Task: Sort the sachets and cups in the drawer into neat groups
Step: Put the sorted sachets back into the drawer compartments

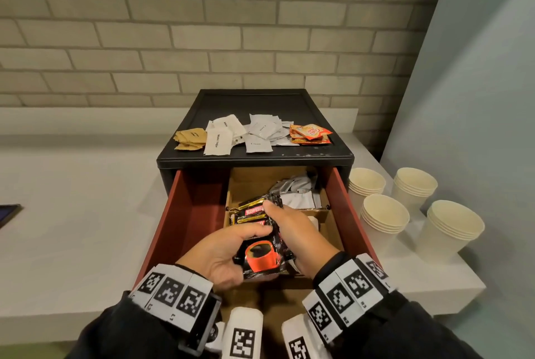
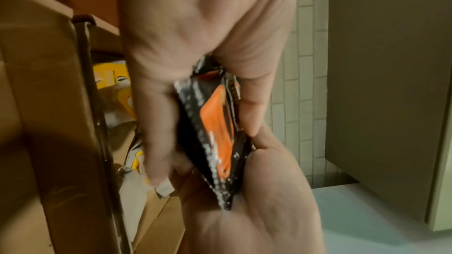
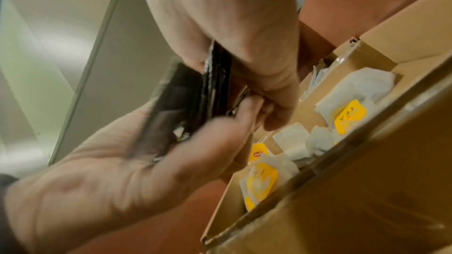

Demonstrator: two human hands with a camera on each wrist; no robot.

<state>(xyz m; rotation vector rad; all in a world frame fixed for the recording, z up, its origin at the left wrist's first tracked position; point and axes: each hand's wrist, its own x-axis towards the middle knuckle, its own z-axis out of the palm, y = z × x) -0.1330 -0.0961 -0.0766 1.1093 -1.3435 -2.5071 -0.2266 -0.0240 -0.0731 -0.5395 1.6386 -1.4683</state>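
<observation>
Step in hand, as judged: gathering the black coffee sachets [image 1: 262,245] into one squared stack above the drawer [image 1: 185,214]. Both grips are clamped on the stack. The left hand [image 1: 220,260] cradles the stack from below with the thumb across its face; the right hand [image 1: 292,234] holds it from the side with fingers curled round the edges.

To do the step well:
- Keep the left palm flat under the stack as a base.
- Tap the edges level with the right fingers before releasing.
- Hold the pinch light; the foil looks slick, and loose sachets can probably slide out and fall back into the drawer.
- Keep all prints facing one way.
- Set the stack down as one unit in a compartment of its own, or on the black cabinet top [image 1: 254,104] behind the drawer, where other sachet groups [image 1: 252,134] already lie.

Appearance: the sachets are glossy black foil with gold bands and red lettering at one end. The front one shows a red cup of coffee. Edges are crimped and reflective.

Inside the drawer, the cardboard divider tray [image 1: 327,222] holds white sachets and yellow-tagged tea bags [image 3: 349,117]. Paper cup stacks [image 1: 385,214] stand on the table to the right of the drawer.
</observation>
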